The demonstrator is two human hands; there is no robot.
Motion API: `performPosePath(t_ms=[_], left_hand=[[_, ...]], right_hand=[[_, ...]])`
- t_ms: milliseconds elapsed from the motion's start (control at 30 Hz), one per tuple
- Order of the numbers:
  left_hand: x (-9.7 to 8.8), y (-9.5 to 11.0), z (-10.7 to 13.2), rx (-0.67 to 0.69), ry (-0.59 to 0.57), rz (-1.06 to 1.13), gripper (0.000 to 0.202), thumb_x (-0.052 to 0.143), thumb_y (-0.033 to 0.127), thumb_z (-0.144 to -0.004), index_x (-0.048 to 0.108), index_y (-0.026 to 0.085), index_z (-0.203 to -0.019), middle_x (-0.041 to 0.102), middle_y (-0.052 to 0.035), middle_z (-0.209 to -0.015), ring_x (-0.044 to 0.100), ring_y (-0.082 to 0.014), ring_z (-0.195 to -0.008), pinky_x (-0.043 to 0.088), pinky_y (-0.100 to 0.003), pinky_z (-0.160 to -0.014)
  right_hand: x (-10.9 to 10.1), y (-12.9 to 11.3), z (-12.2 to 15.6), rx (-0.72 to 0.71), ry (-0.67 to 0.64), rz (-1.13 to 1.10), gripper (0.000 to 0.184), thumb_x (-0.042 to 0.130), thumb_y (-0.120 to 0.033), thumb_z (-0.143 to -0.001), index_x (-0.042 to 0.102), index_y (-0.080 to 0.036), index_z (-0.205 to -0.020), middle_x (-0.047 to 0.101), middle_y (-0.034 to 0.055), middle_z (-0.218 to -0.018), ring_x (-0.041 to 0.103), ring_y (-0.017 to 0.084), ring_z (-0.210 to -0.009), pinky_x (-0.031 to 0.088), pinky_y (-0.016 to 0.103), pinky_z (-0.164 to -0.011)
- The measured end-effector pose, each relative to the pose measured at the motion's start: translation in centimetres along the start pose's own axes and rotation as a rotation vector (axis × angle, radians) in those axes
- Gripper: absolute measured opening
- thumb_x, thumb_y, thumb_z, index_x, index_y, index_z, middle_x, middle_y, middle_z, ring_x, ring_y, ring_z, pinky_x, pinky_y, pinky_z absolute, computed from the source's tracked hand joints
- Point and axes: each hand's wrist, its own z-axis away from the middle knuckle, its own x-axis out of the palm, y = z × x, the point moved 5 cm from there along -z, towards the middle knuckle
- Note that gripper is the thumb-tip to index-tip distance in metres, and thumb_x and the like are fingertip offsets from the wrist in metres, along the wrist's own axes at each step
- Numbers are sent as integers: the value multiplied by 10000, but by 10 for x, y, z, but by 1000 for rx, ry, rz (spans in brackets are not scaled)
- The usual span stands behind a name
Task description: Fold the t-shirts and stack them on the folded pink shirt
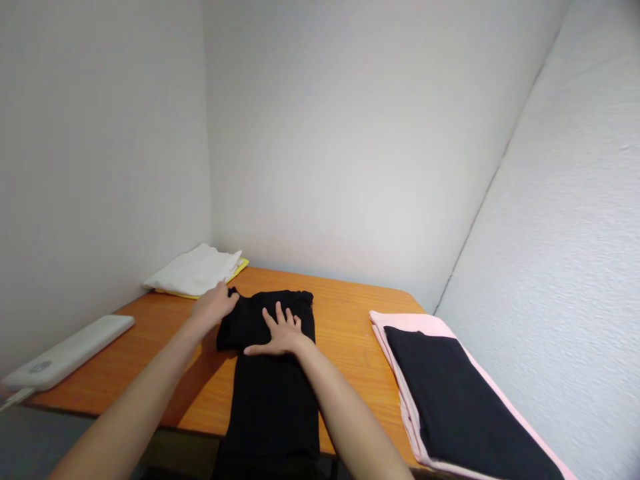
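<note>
From the head camera, a long black cloth (270, 380) lies in the middle of the orange table (350, 310). Its near end hangs over the front edge, and its far end is folded back on itself. The left hand (214, 305) is at the far left corner of that fold, with its fingers curled on the cloth's edge. The right hand (280, 333) lies flat on the cloth just below the fold, palm down and fingers spread wide. In the far left corner sits a folded white cloth (193, 270) with a yellow piece (241, 268) peeking out under it. A flat white gadget (67, 350) lies near the left edge of the table. On the right side is a pink cloth (400, 323), well apart from the hands, with another black piece (460, 400) lying flat on top of it.
</note>
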Motion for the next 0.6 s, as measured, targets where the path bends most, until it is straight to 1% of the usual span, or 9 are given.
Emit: performPosePath(t_ms=[100,167,200,267,333,367,433,533,600], left_hand=[[18,41,-7,120,-119,56,296,443,366,-893,582,124,-991,719,-125,-873,674,-265,-903,481,-310,-758],[34,61,2,266,-238,117,350,405,388,-923,598,142,-1080,735,-97,-988,673,-214,-954,485,-285,-823],[42,66,11,343,-292,140,364,401,393,-930,606,162,-1122,722,-85,-1102,653,-197,-1040,471,-281,-891],[57,65,33,470,-377,156,382,439,409,-921,616,206,-1191,602,-65,-1357,521,-194,-1275,374,-308,-1057],[71,53,54,538,-434,144,446,499,434,-896,586,227,-1281,436,-64,-1504,330,-227,-1426,228,-391,-1163],[78,47,62,562,-447,123,498,505,448,-895,543,226,-1339,367,-72,-1540,255,-244,-1459,167,-436,-1181],[90,37,74,616,-444,47,581,468,472,-920,429,220,-1441,274,-89,-1573,169,-259,-1482,101,-489,-1188],[98,34,80,699,-397,-93,586,370,456,-970,325,209,-1500,207,-96,-1591,135,-255,-1487,92,-490,-1191],[99,36,82,725,-392,-123,570,350,436,-982,314,212,-1505,204,-83,-1594,137,-244,-1487,105,-472,-1195]], right_hand=[[-7,-4,11,-6,8,23,1176,543,-847,-677,36,-253,-1557,-153,98,-1596,-134,400,-1443,10,595,-1148],[-12,-2,31,11,-35,75,1071,542,-794,-732,199,-189,-1546,29,126,-1614,-41,406,-1457,83,574,-1158],[-14,1,45,14,-59,104,1004,555,-767,-745,309,-172,-1515,151,139,-1600,51,411,-1458,141,555,-1158],[-21,8,76,3,-66,140,856,567,-728,-763,500,-172,-1411,390,157,-1505,291,407,-1401,274,509,-1121],[-29,16,104,-8,-7,134,738,544,-687,-802,588,-172,-1328,551,175,-1365,487,392,-1269,375,484,-1050],[-33,19,114,-15,33,124,684,519,-653,-835,602,-168,-1310,593,178,-1311,535,380,-1216,396,477,-1027],[-41,22,120,-54,123,110,613,459,-573,-902,566,-165,-1346,572,167,-1344,518,353,-1244,371,461,-1054],[-46,19,98,-171,226,117,603,355,-497,-971,377,-180,-1484,309,88,-1558,249,280,-1442,212,430,-1165],[-43,20,73,-211,251,143,597,290,-474,-997,280,-194,-1524,170,42,-1603,103,242,-1481,125,440,-1191]])
